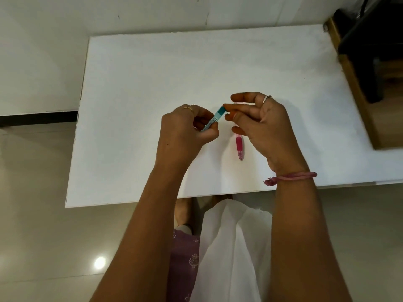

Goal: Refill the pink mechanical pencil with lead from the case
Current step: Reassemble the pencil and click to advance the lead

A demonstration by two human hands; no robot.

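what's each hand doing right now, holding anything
Left hand: closed around the teal lead case.
Right hand: fingertips pinching the case's cap end; the pink pencil lies on the table beneath it.

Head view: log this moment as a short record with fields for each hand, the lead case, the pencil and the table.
left hand: wrapped around the lead case, holding it above the table
right hand: fingertips at the case's teal cap end
lead case: teal and clear tube, tilted, cap end up and to the right
pencil: pink, lying on the table, tip toward the person, upper part hidden by the right hand
table: white
lead: none visible
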